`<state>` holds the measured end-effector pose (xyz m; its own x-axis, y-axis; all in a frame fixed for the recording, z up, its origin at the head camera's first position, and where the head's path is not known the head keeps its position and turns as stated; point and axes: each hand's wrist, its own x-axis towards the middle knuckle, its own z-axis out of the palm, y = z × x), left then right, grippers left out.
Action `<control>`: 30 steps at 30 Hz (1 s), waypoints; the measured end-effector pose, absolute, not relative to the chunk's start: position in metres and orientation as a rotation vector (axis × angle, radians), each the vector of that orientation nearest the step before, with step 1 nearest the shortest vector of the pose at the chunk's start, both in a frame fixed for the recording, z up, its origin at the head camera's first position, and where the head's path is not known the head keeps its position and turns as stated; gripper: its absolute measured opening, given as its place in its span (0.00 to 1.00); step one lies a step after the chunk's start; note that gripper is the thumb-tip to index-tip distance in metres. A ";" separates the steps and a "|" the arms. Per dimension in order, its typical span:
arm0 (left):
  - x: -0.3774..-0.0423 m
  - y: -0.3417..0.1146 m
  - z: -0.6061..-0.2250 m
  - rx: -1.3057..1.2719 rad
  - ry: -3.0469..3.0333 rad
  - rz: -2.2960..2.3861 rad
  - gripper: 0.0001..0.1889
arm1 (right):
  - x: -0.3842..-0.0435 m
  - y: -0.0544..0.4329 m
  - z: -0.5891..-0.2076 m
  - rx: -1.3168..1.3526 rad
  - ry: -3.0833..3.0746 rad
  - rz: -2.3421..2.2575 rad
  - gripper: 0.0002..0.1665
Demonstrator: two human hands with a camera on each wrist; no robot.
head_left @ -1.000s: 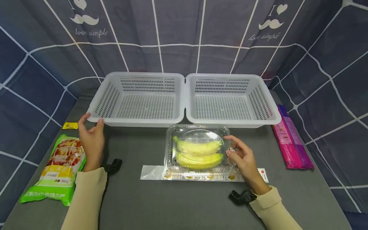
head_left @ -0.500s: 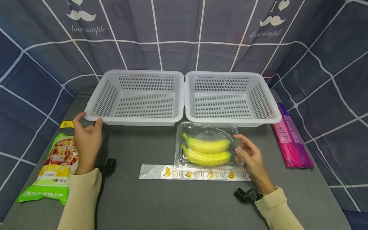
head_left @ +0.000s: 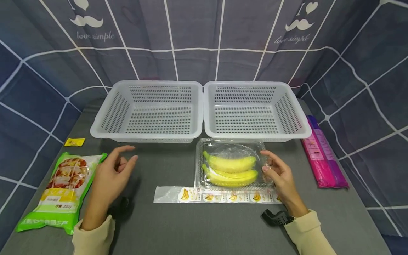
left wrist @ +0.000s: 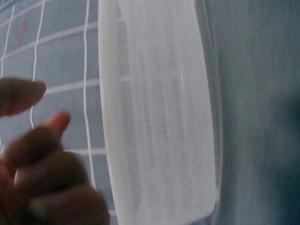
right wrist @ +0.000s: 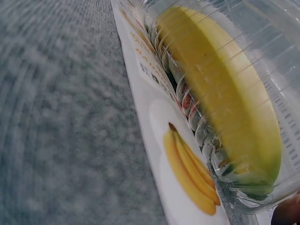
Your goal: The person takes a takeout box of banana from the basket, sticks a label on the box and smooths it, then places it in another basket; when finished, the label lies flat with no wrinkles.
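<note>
A clear plastic clamshell box [head_left: 230, 144] with bananas [head_left: 232, 164] inside lies in front of the right basket. My right hand [head_left: 282, 180] pinches its right edge between thumb and fingers. In the right wrist view a banana [right wrist: 220, 89] shows through the box wall, and a fingertip [right wrist: 287, 211] appears at the lower right. Under the box's near edge runs a strip of banana stickers [head_left: 204, 195], partly covered. My left hand [head_left: 109, 179] hovers empty over the table beside the green snack bag [head_left: 63, 191], fingers loosely bent. Its blurred fingers [left wrist: 51, 173] show in the left wrist view.
Two white slotted baskets, the left [head_left: 146, 136] and the right [head_left: 258, 136], stand side by side at the back against a grid-patterned curtain [head_left: 197, 28]. A pink and purple packet [head_left: 323, 156] lies at the right. At the left is a small yellow packet [head_left: 74, 142].
My left hand has let go of the left basket's front corner and drawn back toward me and right. The clamshell box slid right with my right hand, baring more stickers, then stayed put.
</note>
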<state>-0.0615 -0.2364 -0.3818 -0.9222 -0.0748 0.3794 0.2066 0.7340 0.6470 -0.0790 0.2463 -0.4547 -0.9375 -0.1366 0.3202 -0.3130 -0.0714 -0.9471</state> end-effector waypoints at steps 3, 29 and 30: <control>-0.055 -0.222 -0.385 -0.291 -2.608 -1.064 0.14 | -0.079 0.246 -0.454 0.489 -2.062 2.156 0.27; -0.046 -0.155 -0.430 -0.785 -3.102 -1.175 0.18 | -0.079 0.245 -0.456 0.512 -2.064 2.145 0.28; -0.047 -0.155 -0.430 -0.787 -3.102 -1.180 0.17 | -0.079 0.246 -0.456 0.512 -2.067 2.144 0.28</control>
